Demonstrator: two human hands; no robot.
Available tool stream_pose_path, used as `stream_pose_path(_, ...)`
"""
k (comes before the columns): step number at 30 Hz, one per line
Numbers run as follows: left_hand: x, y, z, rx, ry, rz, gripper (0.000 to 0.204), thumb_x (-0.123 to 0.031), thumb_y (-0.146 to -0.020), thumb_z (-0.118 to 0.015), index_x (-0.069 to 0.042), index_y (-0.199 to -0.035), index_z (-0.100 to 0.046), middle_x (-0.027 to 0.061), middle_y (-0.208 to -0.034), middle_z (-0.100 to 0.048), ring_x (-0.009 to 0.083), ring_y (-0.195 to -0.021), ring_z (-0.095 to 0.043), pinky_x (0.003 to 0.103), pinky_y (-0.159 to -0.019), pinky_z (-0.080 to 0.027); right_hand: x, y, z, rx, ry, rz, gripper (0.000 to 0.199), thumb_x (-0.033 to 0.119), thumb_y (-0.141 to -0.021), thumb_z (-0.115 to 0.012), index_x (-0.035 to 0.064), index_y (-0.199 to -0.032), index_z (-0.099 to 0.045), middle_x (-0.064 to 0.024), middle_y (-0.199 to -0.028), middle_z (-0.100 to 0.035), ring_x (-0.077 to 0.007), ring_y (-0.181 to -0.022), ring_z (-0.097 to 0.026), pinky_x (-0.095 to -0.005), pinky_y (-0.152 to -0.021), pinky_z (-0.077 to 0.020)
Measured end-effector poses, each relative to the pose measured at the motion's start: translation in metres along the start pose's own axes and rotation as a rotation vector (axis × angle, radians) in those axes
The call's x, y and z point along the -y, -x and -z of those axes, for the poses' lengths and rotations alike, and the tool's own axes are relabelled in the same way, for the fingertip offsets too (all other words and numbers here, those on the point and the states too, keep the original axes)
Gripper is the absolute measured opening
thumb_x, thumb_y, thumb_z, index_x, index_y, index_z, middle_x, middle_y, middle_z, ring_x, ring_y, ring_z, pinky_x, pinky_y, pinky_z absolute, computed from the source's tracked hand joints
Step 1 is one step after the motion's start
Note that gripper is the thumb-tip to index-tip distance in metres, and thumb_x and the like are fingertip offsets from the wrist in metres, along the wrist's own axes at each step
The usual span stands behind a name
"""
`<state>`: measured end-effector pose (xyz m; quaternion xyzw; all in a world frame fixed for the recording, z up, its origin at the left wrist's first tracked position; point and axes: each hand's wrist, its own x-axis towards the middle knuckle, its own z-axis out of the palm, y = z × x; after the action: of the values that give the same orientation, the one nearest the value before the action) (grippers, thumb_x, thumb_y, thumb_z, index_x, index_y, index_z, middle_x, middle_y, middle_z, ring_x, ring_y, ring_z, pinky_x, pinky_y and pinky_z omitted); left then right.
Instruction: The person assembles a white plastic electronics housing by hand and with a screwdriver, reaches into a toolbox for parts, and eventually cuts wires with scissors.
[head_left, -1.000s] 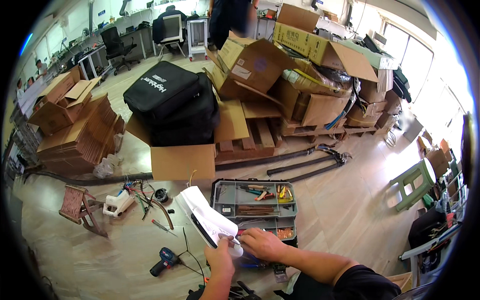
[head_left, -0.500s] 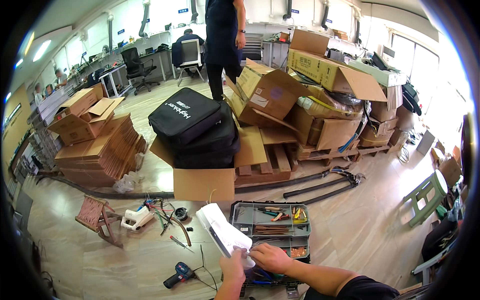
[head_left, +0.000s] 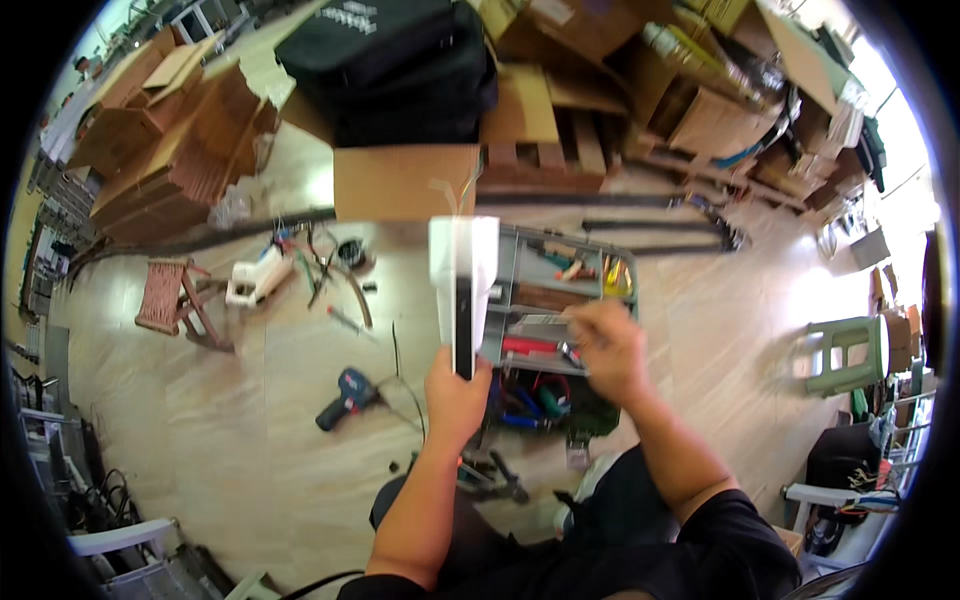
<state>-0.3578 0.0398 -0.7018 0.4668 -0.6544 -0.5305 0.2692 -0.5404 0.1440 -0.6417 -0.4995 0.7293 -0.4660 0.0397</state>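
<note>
My left hand (head_left: 457, 400) is closed round the lower end of a long white plastic casing (head_left: 484, 262) with a black strip along it. Thin pale wires stick out of its far end. My right hand (head_left: 612, 350), blurred, hovers over the right side of an open toolbox (head_left: 628, 268), apart from the casing. Its fingers are curled together, and whether something small is between them is hidden. The toolbox trays hold pliers (head_left: 572, 264) and a red-handled tool (head_left: 528, 345). More hand tools, some with blue handles (head_left: 520, 418), lie in its near part.
A cordless drill (head_left: 347, 400), a screwdriver (head_left: 343, 319), a white plastic part (head_left: 258, 276) and a folding stool (head_left: 168, 298) stand or lie left on the floor. Cardboard boxes and black bags (head_left: 385, 60) are ahead. A green stool (head_left: 848, 355) stands right; long-handled cutters (head_left: 660, 237) lie beyond the toolbox.
The view has tipped downward. My right hand has left the white casing and moved right over the toolbox. The casing, still in my left hand, has turned from slanted to nearly straight ahead.
</note>
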Motion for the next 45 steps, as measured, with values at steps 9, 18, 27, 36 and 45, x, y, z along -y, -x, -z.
stream_pose_path(9,-0.013,0.003,0.0,0.111,-0.279,-0.054,0.03,-0.012,-0.08,-0.069,0.001,-0.103,-0.056,0.0221,-0.084,-0.067,0.0408,-0.08,-0.066,0.043,-0.071,-0.052,0.008,-0.009,0.019,-0.082,-0.068,0.097,0.019,-0.004,-0.082,-0.067,0.0019,-0.1,-0.069,-0.0099,-0.086,-0.063,-0.0213,-0.078,-0.062,-0.0299,-0.07,-0.0501)
stream_pose_path(18,-0.003,0.004,-0.012,0.116,-0.442,-0.338,0.026,-0.01,-0.079,-0.07,0.002,-0.098,-0.057,0.0215,-0.08,-0.066,0.0341,-0.073,-0.068,0.037,-0.066,-0.052,-0.003,-0.007,0.029,-0.073,0.099,0.178,0.023,-0.002,-0.076,-0.071,0.0054,-0.098,-0.07,-0.0083,-0.085,-0.061,-0.0246,-0.076,-0.059,-0.0339,-0.067,-0.0488)
stream_pose_path(27,-0.006,0.012,-0.015,0.164,-0.559,-0.415,0.041,-0.013,-0.066,-0.078,-0.001,-0.095,-0.053,0.0203,-0.084,-0.06,0.0414,-0.082,-0.058,0.049,-0.072,-0.046,0.003,-0.002,0.029,0.061,0.217,0.199,0.021,-0.004,-0.078,-0.068,0.0036,-0.097,-0.07,-0.0096,-0.086,-0.06,-0.0249,-0.077,-0.058,-0.0336,-0.067,-0.0485)
stream_pose_path(36,0.001,0.011,-0.013,0.123,-0.529,-0.443,0.035,-0.011,-0.065,-0.078,-0.005,-0.084,-0.05,0.0138,-0.079,-0.059,0.035,-0.078,-0.059,0.045,-0.069,-0.046,-0.002,0.0,0.019,0.135,0.194,0.015,0.014,-0.003,-0.087,-0.063,0.0019,-0.099,-0.07,-0.0087,-0.082,-0.058,-0.0162,-0.068,-0.055,-0.0277,-0.062,-0.0453)
stream_pose_path(45,0.005,0.01,-0.015,0.08,-0.57,-0.476,0.036,-0.01,-0.063,-0.079,-0.005,-0.083,-0.049,0.0132,-0.076,-0.058,0.0343,-0.073,-0.059,0.044,-0.069,-0.045,-0.016,0.011,0.013,0.177,-0.145,-0.447,0.013,0.007,-0.092,-0.063,-0.0002,-0.101,-0.069,-0.0037,-0.075,-0.056,-0.0102,-0.068,-0.054,-0.0244,-0.062,-0.0432)
